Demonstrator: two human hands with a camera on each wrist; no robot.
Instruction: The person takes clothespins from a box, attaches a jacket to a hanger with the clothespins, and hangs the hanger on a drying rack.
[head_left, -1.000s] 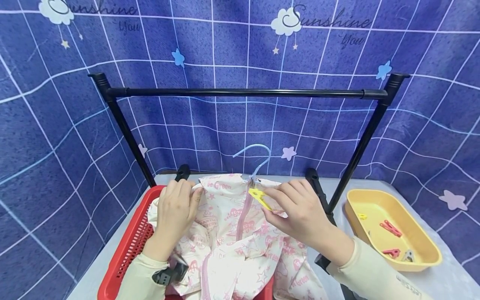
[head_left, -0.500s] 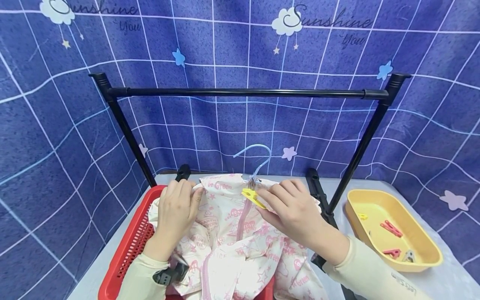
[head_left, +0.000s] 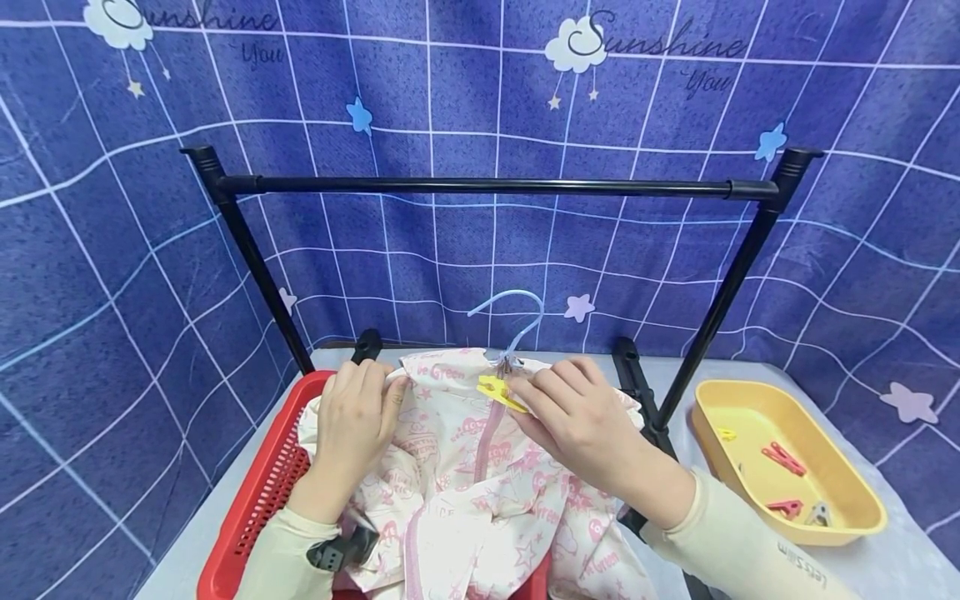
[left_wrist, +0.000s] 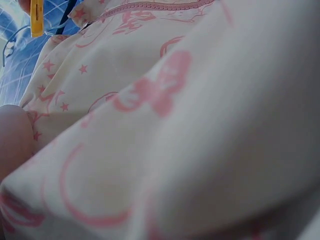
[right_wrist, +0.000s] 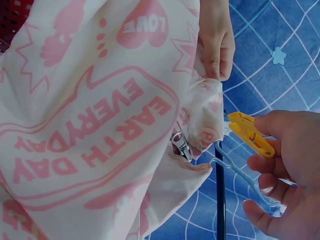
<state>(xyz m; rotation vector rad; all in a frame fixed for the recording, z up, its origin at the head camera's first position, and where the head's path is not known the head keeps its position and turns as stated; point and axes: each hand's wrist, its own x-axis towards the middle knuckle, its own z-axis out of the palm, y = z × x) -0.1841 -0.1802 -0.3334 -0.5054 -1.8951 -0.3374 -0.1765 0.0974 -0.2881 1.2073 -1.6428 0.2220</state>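
A white garment with pink print lies bunched over the red basket, a blue hanger hook rising from its neckline. The left hand grips the garment's upper left edge between thumb and curled fingers. Beside the collar, the right hand pinches a yellow clip between thumb and fingers. In the right wrist view, the yellow clip is close to the collar's edge, and a metal zipper pull shows at the neckline. Whether the clip touches the cloth, I cannot tell.
A black rack's bar spans behind the hands, its legs reaching down on both sides. The red basket is under the garment. At the right stands a yellow tray with several clips inside. A blue patterned curtain hangs behind.
The right hand has moved left with the yellow clip, bringing it in front of the collar near the hook's base. The left hand stays on the garment's edge.
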